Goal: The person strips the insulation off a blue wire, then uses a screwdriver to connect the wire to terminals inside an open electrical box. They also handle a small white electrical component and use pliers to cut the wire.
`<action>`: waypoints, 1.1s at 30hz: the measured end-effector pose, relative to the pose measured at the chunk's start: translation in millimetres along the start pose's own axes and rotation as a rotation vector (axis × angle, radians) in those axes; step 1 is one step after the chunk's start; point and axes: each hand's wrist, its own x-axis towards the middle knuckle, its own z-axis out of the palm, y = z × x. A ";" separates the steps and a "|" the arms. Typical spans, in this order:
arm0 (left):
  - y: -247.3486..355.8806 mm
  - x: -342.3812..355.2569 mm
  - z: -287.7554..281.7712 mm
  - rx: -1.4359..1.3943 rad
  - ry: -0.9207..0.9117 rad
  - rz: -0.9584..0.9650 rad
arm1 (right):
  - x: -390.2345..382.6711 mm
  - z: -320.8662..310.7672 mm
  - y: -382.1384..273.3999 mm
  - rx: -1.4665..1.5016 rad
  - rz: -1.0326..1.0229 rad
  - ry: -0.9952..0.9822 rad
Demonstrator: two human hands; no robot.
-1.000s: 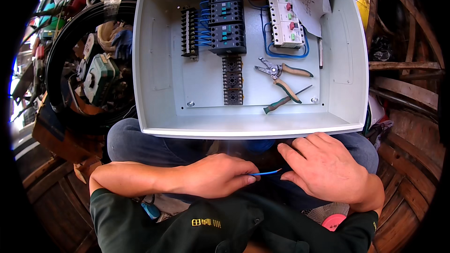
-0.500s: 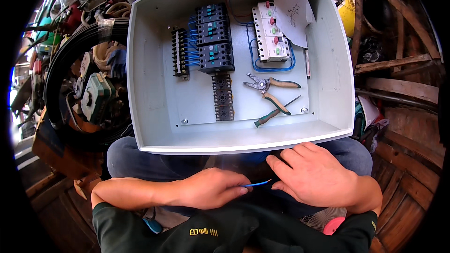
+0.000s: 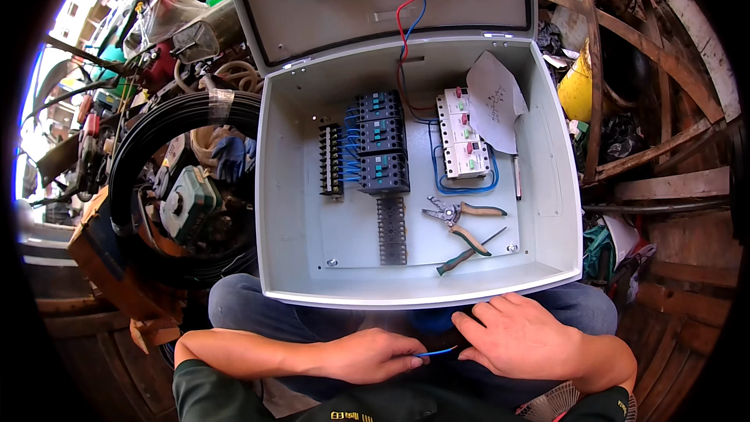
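Note:
Pinched between the thumb and fingers of my left hand point(image 3: 367, 355) is a short blue wire point(image 3: 436, 352), its bare copper tip pointing right. My right hand point(image 3: 523, 336) hovers just past that tip, palm down, thumb apart from the bent fingers, with nothing visible in it. Both hands are over my lap, below the near rim of a grey metal electrical enclosure point(image 3: 422, 298). Inside the enclosure lie a wire stripper point(image 3: 456, 216) with spread handles and a green-handled screwdriver point(image 3: 461, 258).
Black contactors point(image 3: 383, 141), a terminal block point(image 3: 330, 160), relay sockets point(image 3: 391, 230) and white motor breakers point(image 3: 461, 129) are mounted inside. Paper point(image 3: 496, 101) leans beside the breakers, above a pen point(image 3: 517, 176). The raised lid point(image 3: 461, 4) carries red and blue wires. A black cable coil point(image 3: 129, 148) stands left.
My view has tilted up, bringing the lid's inside into sight and shifting everything lower in the picture. The hands keep nearly the same pose, the blue wire still in the left.

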 end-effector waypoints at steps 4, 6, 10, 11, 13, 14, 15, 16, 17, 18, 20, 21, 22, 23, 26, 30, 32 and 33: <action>0.5 0.7 -0.3 0.010 -0.009 0.006 | -1.0 1.5 0.5 0.001 0.015 -0.005; 1.2 0.2 0.2 0.017 -0.007 0.010 | -1.8 1.1 -0.4 0.000 0.012 -0.005; 0.0 0.4 -0.9 0.017 -0.003 0.009 | -1.4 0.9 -0.8 -0.016 0.023 -0.001; -1.9 0.8 -0.1 0.012 -0.006 0.011 | -1.0 0.8 -1.0 -0.022 0.020 0.007; -5.0 0.7 1.6 0.063 0.025 0.057 | -0.9 0.3 -2.2 -0.023 0.020 0.013; -4.8 0.4 1.0 0.067 0.027 0.063 | -1.1 0.8 -2.1 -0.021 0.010 0.024; -5.2 1.1 0.9 0.055 0.022 0.058 | -1.6 1.2 -1.4 -0.020 0.001 0.036; -5.5 2.4 0.8 0.043 0.016 0.053 | -2.1 1.2 -0.6 -0.018 -0.008 0.049; -6.6 1.9 1.6 0.028 0.011 0.043 | -1.5 0.3 -0.9 -0.004 0.004 0.037; -6.3 1.6 1.2 0.018 0.013 0.037 | -0.5 0.0 -1.8 0.010 0.022 0.015; -6.9 1.4 0.5 0.023 0.032 0.050 | 1.2 -1.5 -3.0 0.030 0.064 -0.024; -6.9 0.9 1.0 0.022 0.034 0.054 | 1.7 -2.7 -4.1 0.029 0.063 -0.031; -6.7 -0.4 1.9 0.022 0.036 0.058 | 2.5 -3.2 -4.6 0.032 0.064 -0.039; -6.8 -0.8 2.3 0.025 0.038 0.063 | 3.1 -3.8 -4.7 0.035 0.068 -0.044; -8.2 -0.6 3.3 0.010 0.036 0.066 | 3.3 -2.4 -2.7 0.003 0.028 -0.012; -8.3 -0.7 2.7 0.010 0.039 0.073 | 3.3 -2.9 -2.6 -0.010 0.019 -0.009; -8.1 -0.7 2.4 0.005 0.039 0.068 | 3.5 -2.8 -2.5 -0.007 0.018 -0.005; -8.3 -0.7 2.5 0.007 0.039 0.069 | 3.7 -3.0 -2.2 -0.006 0.017 -0.002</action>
